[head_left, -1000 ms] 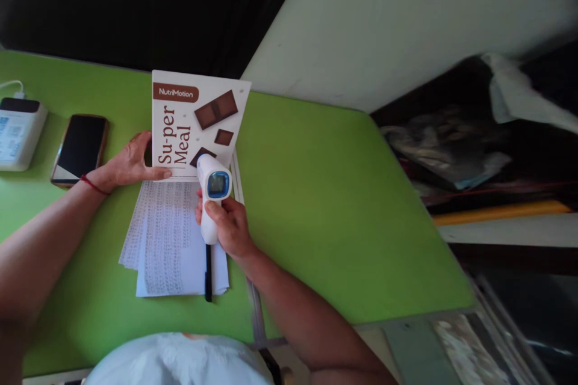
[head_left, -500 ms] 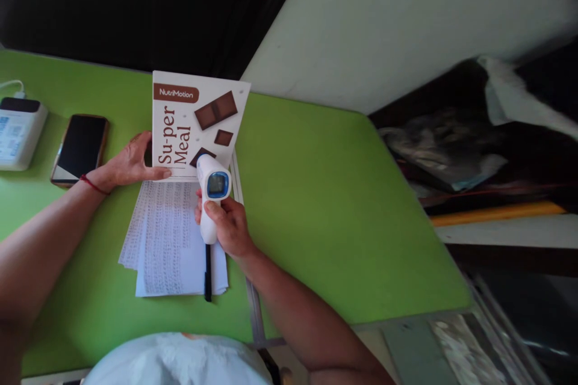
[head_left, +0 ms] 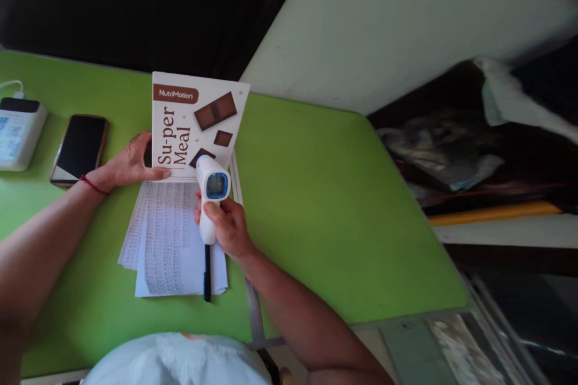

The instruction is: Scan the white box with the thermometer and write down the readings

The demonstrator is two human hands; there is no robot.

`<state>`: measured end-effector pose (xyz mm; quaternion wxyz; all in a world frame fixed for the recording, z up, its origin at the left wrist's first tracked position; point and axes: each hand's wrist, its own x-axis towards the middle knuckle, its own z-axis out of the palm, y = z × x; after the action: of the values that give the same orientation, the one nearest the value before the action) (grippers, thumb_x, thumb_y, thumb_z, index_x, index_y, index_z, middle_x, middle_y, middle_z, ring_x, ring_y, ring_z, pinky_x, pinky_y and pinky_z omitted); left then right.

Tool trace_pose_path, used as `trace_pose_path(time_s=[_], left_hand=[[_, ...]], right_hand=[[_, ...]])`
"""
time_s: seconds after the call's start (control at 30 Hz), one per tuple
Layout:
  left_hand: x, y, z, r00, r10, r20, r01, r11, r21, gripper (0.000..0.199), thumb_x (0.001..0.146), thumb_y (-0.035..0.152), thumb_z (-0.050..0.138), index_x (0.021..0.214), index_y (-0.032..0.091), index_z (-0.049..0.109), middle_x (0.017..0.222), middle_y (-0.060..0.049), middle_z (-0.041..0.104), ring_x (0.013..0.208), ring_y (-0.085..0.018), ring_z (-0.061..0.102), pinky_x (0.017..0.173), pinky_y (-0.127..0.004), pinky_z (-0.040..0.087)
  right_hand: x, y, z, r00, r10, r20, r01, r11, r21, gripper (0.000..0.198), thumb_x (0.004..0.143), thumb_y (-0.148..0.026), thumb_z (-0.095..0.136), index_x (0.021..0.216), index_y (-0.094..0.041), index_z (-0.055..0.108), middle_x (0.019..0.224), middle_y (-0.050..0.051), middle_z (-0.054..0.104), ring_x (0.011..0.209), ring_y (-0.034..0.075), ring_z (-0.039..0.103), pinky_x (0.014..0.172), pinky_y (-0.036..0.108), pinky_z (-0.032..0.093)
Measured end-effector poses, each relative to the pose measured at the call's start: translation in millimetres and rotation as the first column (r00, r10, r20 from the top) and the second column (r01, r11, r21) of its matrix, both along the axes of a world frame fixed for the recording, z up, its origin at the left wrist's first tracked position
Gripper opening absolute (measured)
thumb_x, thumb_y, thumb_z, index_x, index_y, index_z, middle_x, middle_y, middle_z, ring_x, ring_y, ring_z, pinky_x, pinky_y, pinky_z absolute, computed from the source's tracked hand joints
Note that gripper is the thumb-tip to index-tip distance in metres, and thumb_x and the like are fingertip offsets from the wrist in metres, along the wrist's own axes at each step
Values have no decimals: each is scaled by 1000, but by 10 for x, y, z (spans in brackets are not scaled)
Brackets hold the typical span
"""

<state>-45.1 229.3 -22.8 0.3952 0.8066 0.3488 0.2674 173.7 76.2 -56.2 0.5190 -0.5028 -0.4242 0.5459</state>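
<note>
My left hand [head_left: 133, 162] grips the lower left edge of a white box [head_left: 174, 87] printed "NutriMotion Su-per Meal" with brown chocolate pieces. Its thumb lies on the front face, while the other fingers are partly hidden behind the box. In my right hand [head_left: 230, 225] is a white infrared thermometer [head_left: 208, 216] with a blue-framed screen, its head pointed at the lower right of the box front. I cannot tell whether the two touch. Beneath them lie sheets of paper [head_left: 165, 252] covered in small handwriting, with a black pen [head_left: 207, 277] along their right side.
A phone [head_left: 81, 147] in a brown case lies left of my left hand. Farther left is a white device [head_left: 18, 138] with a cable plugged in. The green table [head_left: 343, 210] has a metal seam, and a dark panel [head_left: 126, 6] stands behind it. Shelves with bags are at right.
</note>
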Motion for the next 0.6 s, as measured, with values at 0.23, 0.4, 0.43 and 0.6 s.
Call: trace_pose_path(time_s=[0.23,0.4,0.43,0.6], left_hand=[[-11,3,-23,1000,4,8,-4,1000,-17,77,68,67,82,125,21,59,125,-14,66,115,-39,63,100,-56,54],[-8,-1,-10,1000,0,24,1,999,-34,75,68,63,84,124,21,59,125,-14,67,115,-39,64,101,-56,53],[-9,-2,-12,1000,2,24,-1,999,-37,75,67,63,84,124,21,59,125,-14,67,114,-39,64,101,-56,53],[-24,-2,-30,1000,0,28,0,1000,-16,74,68,62,85,125,21,59,126,-13,67,115,-38,64,102,-55,54]], right_hand=[[-10,-3,13,1000,-5,0,5,1000,8,41,81,-61,71,75,-21,66,67,0,64,58,14,57,57,31,46],[-12,-4,18,1000,-8,-21,8,1000,8,40,80,-60,73,76,-21,66,66,-1,63,57,13,56,57,30,46],[-12,-4,19,1000,-9,-22,9,1000,8,40,80,-60,73,76,-21,66,66,-1,63,57,13,56,56,30,46],[-16,-8,32,1000,-1,-22,1,1000,3,40,80,-60,73,76,-21,65,66,-1,63,57,13,56,56,30,45]])
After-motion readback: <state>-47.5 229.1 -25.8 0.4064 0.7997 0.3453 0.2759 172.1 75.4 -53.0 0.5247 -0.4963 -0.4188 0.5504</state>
